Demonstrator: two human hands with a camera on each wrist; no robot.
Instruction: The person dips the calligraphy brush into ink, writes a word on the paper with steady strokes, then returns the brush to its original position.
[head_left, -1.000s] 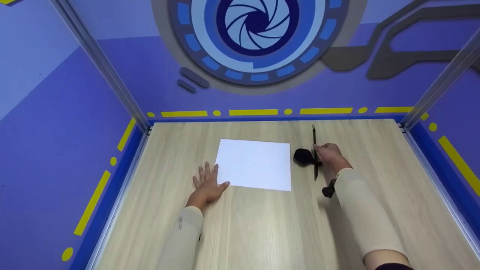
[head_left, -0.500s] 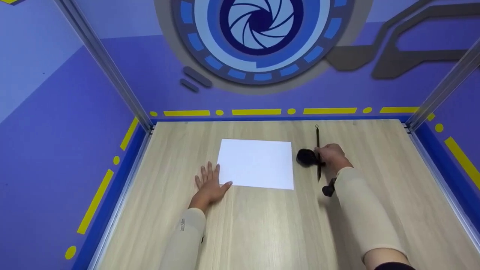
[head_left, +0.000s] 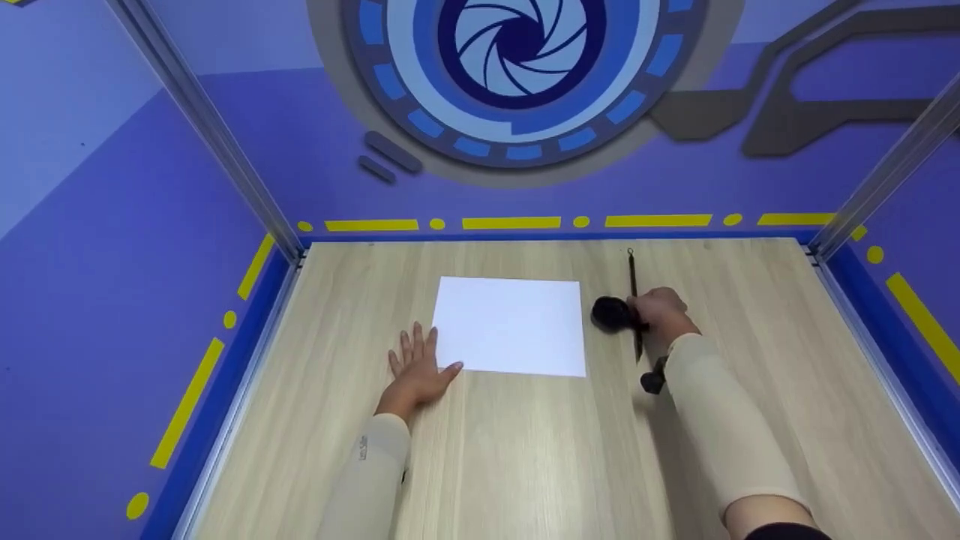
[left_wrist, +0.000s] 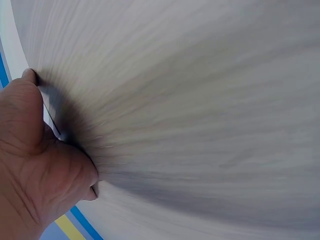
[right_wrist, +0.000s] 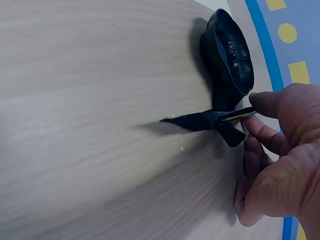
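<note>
My left hand (head_left: 417, 377) lies with fingers spread on the left edge and lower left corner of a white sheet of paper (head_left: 510, 326); in the left wrist view the hand (left_wrist: 45, 155) hides most of the sheet. With thumb and fingers, my right hand (head_left: 663, 311) pinches the dark handle of a calligraphy brush (head_left: 632, 274), which has a hanging loop at its far end. The brush's black bristle tip (right_wrist: 192, 121) points toward me. Beside it sits a small black ink dish (right_wrist: 227, 52) with a stubby neck, and the brush crosses over that neck.
The pale wooden table (head_left: 517, 457) is bounded by blue-purple printed panels (head_left: 247, 142) at the back and both sides. Metal posts (head_left: 202, 112) stand at the back corners. A black device (head_left: 655, 377) shows at the right wrist.
The view shifts slightly. My right fingers appear a little closer round the brush, still beside the ink dish. The left hand stays on the paper's edge.
</note>
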